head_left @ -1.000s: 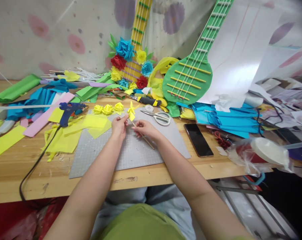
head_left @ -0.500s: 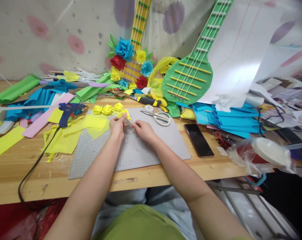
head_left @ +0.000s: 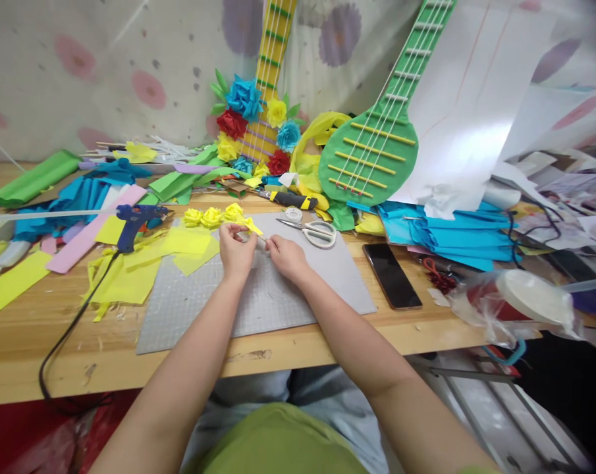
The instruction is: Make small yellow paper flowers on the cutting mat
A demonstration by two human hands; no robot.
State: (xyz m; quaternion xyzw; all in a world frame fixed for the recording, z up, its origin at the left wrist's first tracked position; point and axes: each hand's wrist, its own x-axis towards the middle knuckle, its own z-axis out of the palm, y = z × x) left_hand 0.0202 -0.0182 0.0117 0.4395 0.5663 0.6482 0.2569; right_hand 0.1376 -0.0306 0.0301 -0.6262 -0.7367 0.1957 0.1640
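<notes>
My left hand (head_left: 236, 250) and my right hand (head_left: 286, 255) meet over the grey cutting mat (head_left: 258, 296). Both are closed in a pinch. Between them runs a thin wooden stick (head_left: 261, 241), mostly hidden by my fingers. A strip of yellow paper (head_left: 251, 226) sticks out from the left hand's fingertips, wound at the stick's end. My right hand pinches the stick's near part. Three small yellow paper roses (head_left: 213, 215) lie in a row just beyond my left hand.
Scissors (head_left: 311, 230) and a tape roll (head_left: 294, 213) lie on the mat's far edge. A blue glue gun (head_left: 134, 217) with a black cord sits left among yellow paper scraps (head_left: 130, 266). A phone (head_left: 391, 276) lies right. Green paper guitar (head_left: 371, 151) and flower-decked yellow guitar (head_left: 265, 125) lean behind.
The yellow paper, standing up loose a second ago, is now drawn down tight at the stick. Both hands have come closer together, and the stick's long free end is hidden under my right hand.
</notes>
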